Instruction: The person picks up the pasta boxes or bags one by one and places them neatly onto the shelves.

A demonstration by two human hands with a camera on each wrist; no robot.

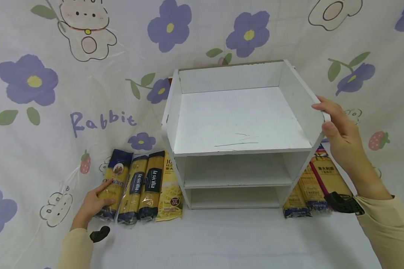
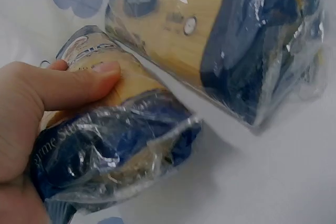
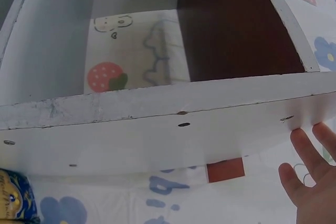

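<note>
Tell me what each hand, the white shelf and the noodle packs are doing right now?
Left hand: holds the leftmost spaghetti pack, thumb on top.
Leftmost spaghetti pack: lying flat, sealed, in a row with the three packs beside it.
Right hand: fingers straight, touching the shelf's right wall.
White shelf: standing upright, its shelves bare.
Packs right of the shelf: lying flat, partly hidden behind it.

I read this as a home-like staged setup rather than a shop or lab: a cartoon sheet (image 1: 54, 112) printed with purple flowers, rabbits and strawberries drapes the counter and the backdrop, a small white shelf unit (image 1: 239, 138) stands on it, and packs of spaghetti (image 1: 141, 186) lie beside it.
</note>
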